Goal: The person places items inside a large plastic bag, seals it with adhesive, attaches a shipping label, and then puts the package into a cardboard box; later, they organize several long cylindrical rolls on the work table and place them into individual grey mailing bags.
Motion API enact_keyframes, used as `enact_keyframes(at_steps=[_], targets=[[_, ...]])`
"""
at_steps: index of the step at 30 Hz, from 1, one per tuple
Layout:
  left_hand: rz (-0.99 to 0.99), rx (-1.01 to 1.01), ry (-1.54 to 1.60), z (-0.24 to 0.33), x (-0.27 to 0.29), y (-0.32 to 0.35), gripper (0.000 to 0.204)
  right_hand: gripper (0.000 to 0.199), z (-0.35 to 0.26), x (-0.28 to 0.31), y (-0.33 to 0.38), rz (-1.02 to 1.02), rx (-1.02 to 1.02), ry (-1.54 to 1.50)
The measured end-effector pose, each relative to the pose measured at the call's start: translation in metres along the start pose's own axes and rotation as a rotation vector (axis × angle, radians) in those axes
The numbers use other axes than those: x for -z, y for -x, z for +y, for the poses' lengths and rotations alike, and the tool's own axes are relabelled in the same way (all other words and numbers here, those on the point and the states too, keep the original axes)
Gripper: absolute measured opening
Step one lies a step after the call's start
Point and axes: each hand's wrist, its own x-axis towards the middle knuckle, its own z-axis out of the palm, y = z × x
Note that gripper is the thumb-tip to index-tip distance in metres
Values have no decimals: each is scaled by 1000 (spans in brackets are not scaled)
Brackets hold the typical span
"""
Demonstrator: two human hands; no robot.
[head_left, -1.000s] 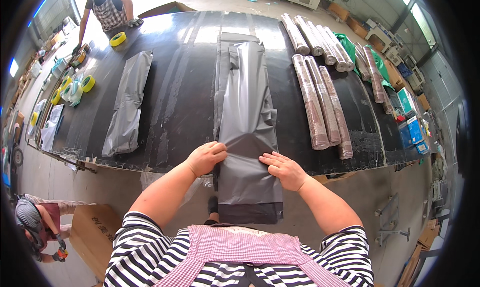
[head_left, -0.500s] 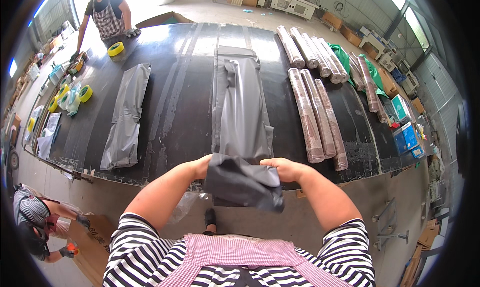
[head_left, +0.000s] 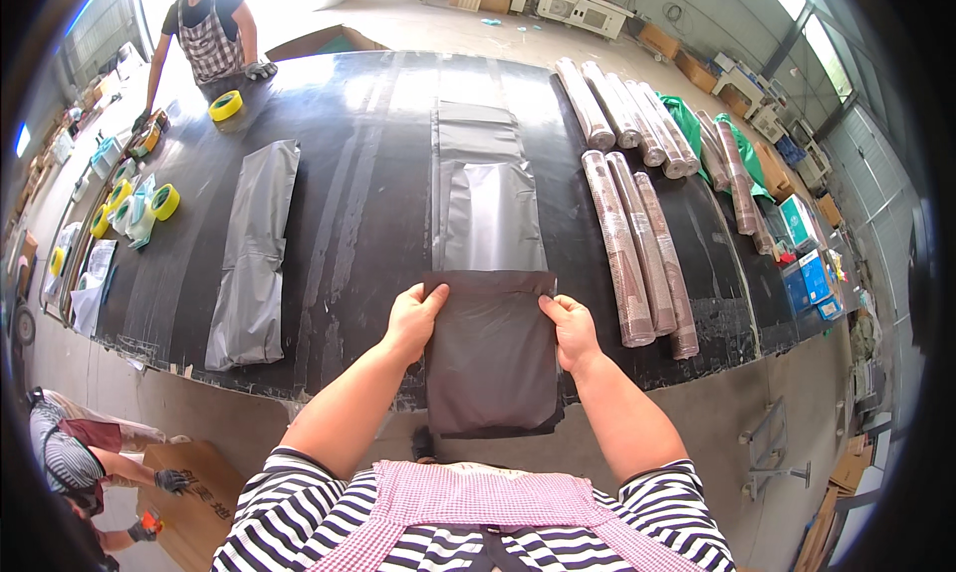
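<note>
A long plastic bag, grey outside and dark on its near part (head_left: 493,358), lies between my hands, its near end hanging over the table's front edge. My left hand (head_left: 408,325) pinches its left side, thumb on top. On the opposite side my right hand (head_left: 572,331) grips it the same way. The dark part looks flat and spread between them. Beyond it, the bag's shiny grey length rests on more flat grey bags (head_left: 478,129). Another grey plastic bag (head_left: 252,258) lies apart on the left of the table.
The black table (head_left: 349,224) carries several wrapped brown rolls (head_left: 622,248) at right, with blue boxes (head_left: 817,278) beyond. Yellow tape rolls (head_left: 164,202) sit at left. One co-worker (head_left: 211,34) stands at the far left; another (head_left: 75,462) handles a cardboard box (head_left: 194,502) below.
The crumpled dark part of the bag has been pulled flat between my hands. The grey length has slid toward me, uncovering more of the bags beneath.
</note>
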Motion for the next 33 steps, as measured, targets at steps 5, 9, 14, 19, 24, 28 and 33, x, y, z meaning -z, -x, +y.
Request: enact_keyframes(at_steps=[5, 9, 14, 19, 24, 28, 33], targets=[[128, -231, -1089, -10, -15, -20, 37, 36, 29, 6, -15, 282, 158, 532], [149, -306, -1415, -10, -18, -26, 36, 38, 37, 10, -21, 253, 240, 1000], [150, -538, -1481, 13, -17, -33, 27, 36, 9, -10, -16, 337, 373, 1400], [-158, -90, -999, 11, -74, -9, 83, 45, 13, -20, -51, 51, 198, 1185], [-29, -196, -803, 30, -31, 4, 100, 35, 15, -83, -37, -197, 48, 409], [164, -415, -1080, 97, 45, 25, 94, 53, 12, -171, -20, -553, -39, 135], [547, -299, -1533, 105, 137, -12, 92, 56, 6, -205, -50, -589, 254, 483]])
